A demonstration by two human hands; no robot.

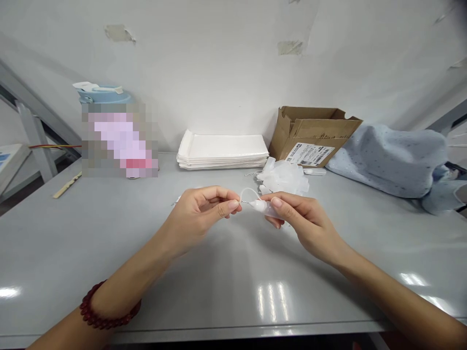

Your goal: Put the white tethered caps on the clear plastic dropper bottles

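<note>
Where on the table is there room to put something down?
The grey table looks bare between its near edge, the left hand and the right hand; also from the left forearm to the pale stick. It's crowded beyond the right hand: translucent pile, cardboard box, blue cloth.

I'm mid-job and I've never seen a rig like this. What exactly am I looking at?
There's no machine: these are a person's bare hands, seen from a single camera worn on the head, looking forward and down. The right hand holds a small translucent bottle with a thin metal tip. A thin white strap arcs from it to the left hand, whose fingertips pinch its far end. On the grey table sit a pile of translucent plastic pieces, stacked white packets, an open cardboard box and speckled blue fabric.
</note>
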